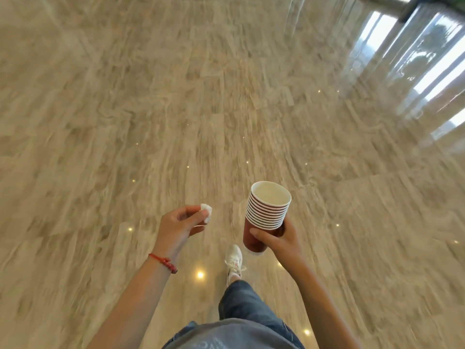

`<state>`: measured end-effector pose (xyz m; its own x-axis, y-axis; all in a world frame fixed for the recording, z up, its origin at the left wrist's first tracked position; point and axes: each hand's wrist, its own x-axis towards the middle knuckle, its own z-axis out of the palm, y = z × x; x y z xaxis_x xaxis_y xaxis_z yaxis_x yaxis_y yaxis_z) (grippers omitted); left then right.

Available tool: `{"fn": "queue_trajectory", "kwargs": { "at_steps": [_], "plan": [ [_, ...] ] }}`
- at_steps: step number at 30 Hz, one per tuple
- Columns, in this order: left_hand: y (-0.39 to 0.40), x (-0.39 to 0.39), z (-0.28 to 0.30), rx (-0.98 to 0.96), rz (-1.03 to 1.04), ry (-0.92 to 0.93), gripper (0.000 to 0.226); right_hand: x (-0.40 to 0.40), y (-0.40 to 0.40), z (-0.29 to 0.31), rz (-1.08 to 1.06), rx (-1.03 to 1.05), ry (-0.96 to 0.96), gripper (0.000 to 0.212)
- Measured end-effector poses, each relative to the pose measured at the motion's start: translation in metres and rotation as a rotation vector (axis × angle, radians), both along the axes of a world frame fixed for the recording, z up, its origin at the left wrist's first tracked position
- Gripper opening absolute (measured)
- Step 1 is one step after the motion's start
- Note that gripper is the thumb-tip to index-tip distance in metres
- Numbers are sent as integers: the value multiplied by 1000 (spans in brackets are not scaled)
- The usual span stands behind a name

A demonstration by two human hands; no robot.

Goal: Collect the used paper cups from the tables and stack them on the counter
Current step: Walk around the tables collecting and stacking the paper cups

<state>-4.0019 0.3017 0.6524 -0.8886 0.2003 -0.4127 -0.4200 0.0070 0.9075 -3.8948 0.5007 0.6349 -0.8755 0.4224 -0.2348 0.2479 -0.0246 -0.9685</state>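
A stack of several red paper cups [267,212] with white rims and a white inside is held upright, a little tilted, in my right hand [279,241]. The fingers wrap round the lowest cup's red wall. My left hand [180,226] is raised to the left of the stack and pinches a small crumpled white tissue [206,213] between thumb and fingertips. A red cord bracelet sits on the left wrist. No table or counter is in view.
Polished beige marble floor [176,109] fills the view, blurred by motion. Bright window reflections [412,71] lie at the upper right. My leg in jeans and a white sneaker [234,263] step forward below the cups.
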Motion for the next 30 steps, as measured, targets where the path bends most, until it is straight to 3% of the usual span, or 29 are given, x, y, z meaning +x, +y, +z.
{"fn": "queue_trajectory", "kwargs": {
  "at_steps": [9, 15, 25, 30],
  "plan": [
    [111, -213, 25, 27, 66, 21, 3, -225, 123, 28, 44, 30, 31, 47],
    [166, -348, 11, 32, 72, 0, 4, -362, 173, 17, 62, 11, 43, 45],
    [251, -631, 12, 37, 34, 19, 4, -636, 259, 21, 22, 17, 5, 50],
    [301, -749, 20, 55, 32, 15, 17, -741, 310, 24, -5, 44, -19, 49]
  ]
}}
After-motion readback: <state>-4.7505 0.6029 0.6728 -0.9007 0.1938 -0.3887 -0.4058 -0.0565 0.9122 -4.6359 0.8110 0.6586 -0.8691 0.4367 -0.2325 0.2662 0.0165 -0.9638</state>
